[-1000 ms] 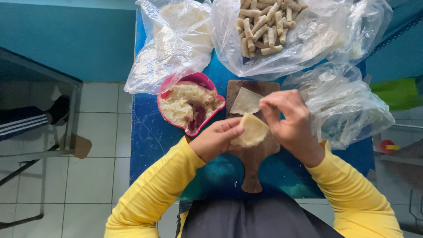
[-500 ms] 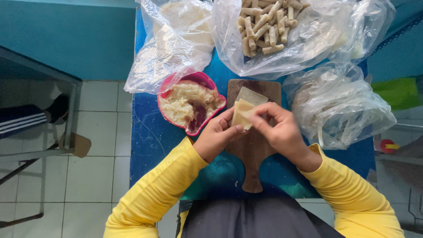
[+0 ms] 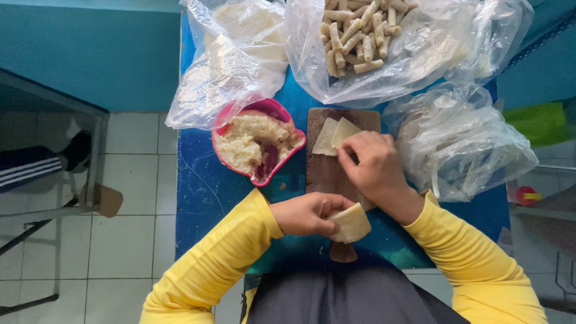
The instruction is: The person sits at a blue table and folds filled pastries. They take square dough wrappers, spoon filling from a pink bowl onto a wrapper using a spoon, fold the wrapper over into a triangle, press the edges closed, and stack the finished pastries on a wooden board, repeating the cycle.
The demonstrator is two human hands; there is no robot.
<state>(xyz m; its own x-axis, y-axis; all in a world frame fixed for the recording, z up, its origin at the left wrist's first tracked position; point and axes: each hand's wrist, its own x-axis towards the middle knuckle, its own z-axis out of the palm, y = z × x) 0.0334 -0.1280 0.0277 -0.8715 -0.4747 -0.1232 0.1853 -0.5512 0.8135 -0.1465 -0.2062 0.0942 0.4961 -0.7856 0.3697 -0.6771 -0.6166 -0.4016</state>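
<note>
Wrapper in hand: a pale, folded dough wrapper [image 3: 351, 223] sits pinched in the left hand [image 3: 309, 214], low over the near end of the wooden board [image 3: 327, 174], close to the near edge of the blue table [image 3: 201, 192].
Left hand: closed on that wrapper, thumb on top, fingers curled beneath (the filling inside, if any, cannot be seen).
Change: half a second ago both hands met on one wrapper at the middle of the board; now they have parted, the left drawing the folded piece back toward the body and the right going up the board.
Right hand: the right hand [image 3: 371, 165] lies on the far half of the board, fingertips narrowed onto the edge of the loose wrappers [image 3: 335, 135]; whether it has one lifted yet cannot be told.
Meaning: judged from this, one piece looks folded and a fresh sheet is being picked from the little stack.
Board: lengthwise down the table's middle, its handle at the near edge.
Pink bowl: the pink bowl [image 3: 282, 114] of mashed filling sits just left of the board, touching it or nearly so.
Bags: a clear bag of finished rolls [image 3: 354, 30] at the far edge; a second clear bag [image 3: 231, 66] at the far left corner; a crumpled bag [image 3: 462, 144] along the right edge.
</note>
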